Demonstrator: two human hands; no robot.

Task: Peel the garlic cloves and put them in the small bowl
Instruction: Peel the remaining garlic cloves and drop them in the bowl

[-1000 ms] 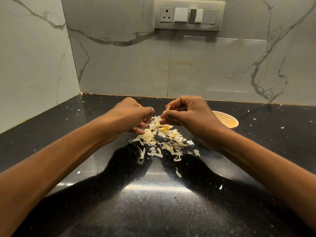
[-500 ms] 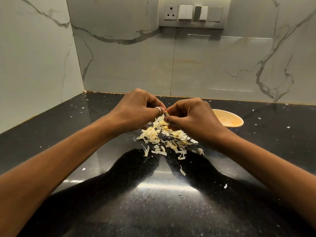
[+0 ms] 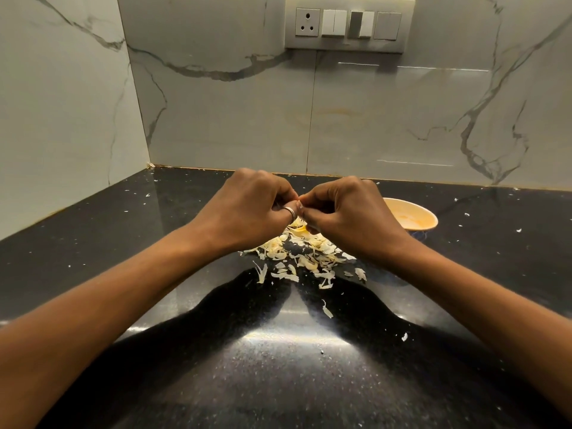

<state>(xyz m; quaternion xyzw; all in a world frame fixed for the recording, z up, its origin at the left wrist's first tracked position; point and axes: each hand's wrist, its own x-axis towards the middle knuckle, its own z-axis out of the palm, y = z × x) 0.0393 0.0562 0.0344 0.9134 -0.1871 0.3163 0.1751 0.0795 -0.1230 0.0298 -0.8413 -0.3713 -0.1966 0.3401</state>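
Above a heap of peels (image 3: 298, 258) on the black tabletop (image 3: 93, 243), the left hand (image 3: 247, 212) and right hand (image 3: 349, 218) meet knuckle to knuckle. Both are curled tight. The left fingers (image 3: 283, 193) and the right fingers (image 3: 314, 198) close in on one small spot between them, where a pale sliver of a clove (image 3: 299, 198) shows. Both hands pinch it, and the rest of it is hidden by the fingertips, so how much skin it carries cannot be told. A ring (image 3: 290, 211) sits on the left thumb, right beside the pinch.

Directly below the fingers the peels lie in a loose scatter, thin pale-yellow flakes. Most are bunched together, and a few strays lie nearer the person (image 3: 327, 311).

Right of the fingers and a little beyond them stands the bowl (image 3: 416, 216), upright on the tabletop with its near left side hidden behind the right hand. Its inside looks yellowish, and what it holds cannot be made out.

Small white flecks dot the tabletop on both sides of the fingers. Beyond the fingers rises a marble-veined wall (image 3: 232, 119), with a switch panel (image 3: 348, 24) high up on it.
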